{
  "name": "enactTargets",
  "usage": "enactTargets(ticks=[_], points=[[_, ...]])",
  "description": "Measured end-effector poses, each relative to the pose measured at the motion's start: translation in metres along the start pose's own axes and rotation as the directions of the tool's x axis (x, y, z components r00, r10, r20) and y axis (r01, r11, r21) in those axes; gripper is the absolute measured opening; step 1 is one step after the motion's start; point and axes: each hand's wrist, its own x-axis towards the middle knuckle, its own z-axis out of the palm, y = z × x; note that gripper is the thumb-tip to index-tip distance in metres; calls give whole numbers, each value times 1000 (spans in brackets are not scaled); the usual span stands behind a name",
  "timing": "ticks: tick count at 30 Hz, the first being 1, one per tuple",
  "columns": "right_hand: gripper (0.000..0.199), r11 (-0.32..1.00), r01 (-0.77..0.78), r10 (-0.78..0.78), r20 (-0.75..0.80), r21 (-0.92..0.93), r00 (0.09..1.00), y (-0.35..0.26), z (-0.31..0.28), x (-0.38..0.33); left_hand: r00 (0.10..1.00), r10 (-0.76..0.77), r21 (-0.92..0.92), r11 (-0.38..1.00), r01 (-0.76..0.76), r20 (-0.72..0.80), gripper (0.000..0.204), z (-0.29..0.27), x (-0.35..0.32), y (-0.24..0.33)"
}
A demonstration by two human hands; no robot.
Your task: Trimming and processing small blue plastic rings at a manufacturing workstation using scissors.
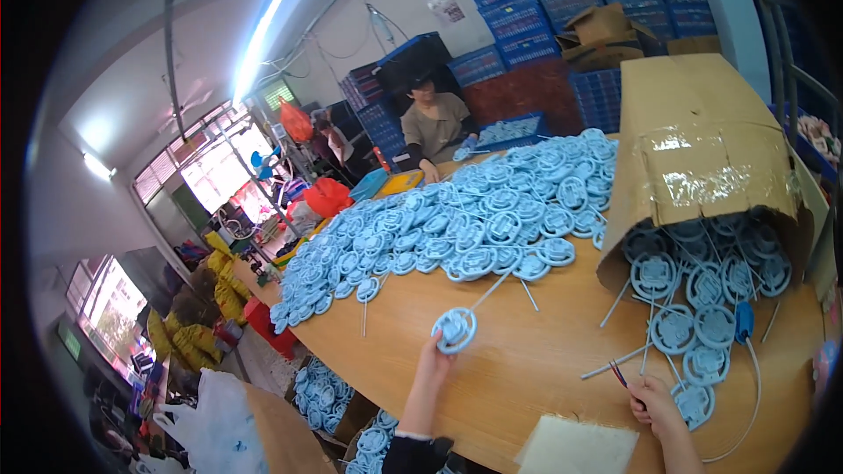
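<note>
My left hand (428,374) is closed on the rim of a light blue round plastic piece (457,331) and holds it up over the table. A thin stick runs from that piece toward the pile. Lower right, my right hand (659,410) is wrapped round a slim dark tool with two thin prongs (619,375); its exact kind is unclear. Beside the right hand lie more blue round pieces (674,330), spilling from a tipped cardboard box (702,136). A large heap of the same pieces (439,224) spreads across the far side of the table (369,369).
Across the table sits another person (435,123), one hand near a yellow tray (402,183). A pale square sheet (580,446) lies at the near edge. By the right hand are a blue object (745,322) and a white cord (757,386). Filled boxes (351,417) stand below left.
</note>
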Motion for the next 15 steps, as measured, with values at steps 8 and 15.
enactTargets(ticks=[8,15], points=[[18,999,33,-33,3,-21,999,1,1,3,991,130,-110,985,-132,-28,52,88,160,62],[18,997,55,-54,-14,54,998,6,1,1,930,367,602,742,-294,3,24,94,149,-12]])
